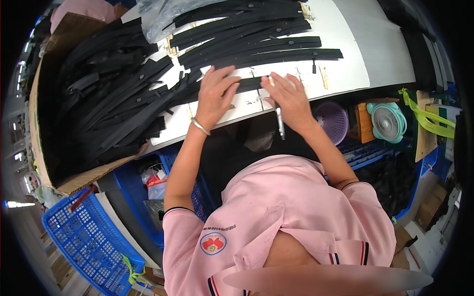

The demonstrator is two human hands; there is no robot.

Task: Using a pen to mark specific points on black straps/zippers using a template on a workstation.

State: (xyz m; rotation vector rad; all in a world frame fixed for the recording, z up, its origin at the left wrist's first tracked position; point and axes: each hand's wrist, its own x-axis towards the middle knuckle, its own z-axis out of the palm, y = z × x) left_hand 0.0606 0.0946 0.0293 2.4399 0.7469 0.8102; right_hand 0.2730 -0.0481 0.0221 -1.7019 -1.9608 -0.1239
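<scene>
My left hand [215, 96] rests on the near end of a black zipper strip [251, 85] on the white board. Its fingers are stretched out, with the thumb apart from them. At the strip's right end, my right hand [289, 101] lies with fingers extended over the strip. A slim silver tool [280, 123] is tucked in that hand and sticks out below the palm toward me; its kind is unclear. Several more black zippers [276, 55] lie side by side just beyond both hands, some with small pulls showing.
At left a cardboard box [37, 118] holds a heap of black zippers [98, 93]. Clear plastic [163, 19] lies at the back. Blue baskets [94, 237] stand lower left. Right of me are a purple basket [333, 123] and a teal fan [388, 122].
</scene>
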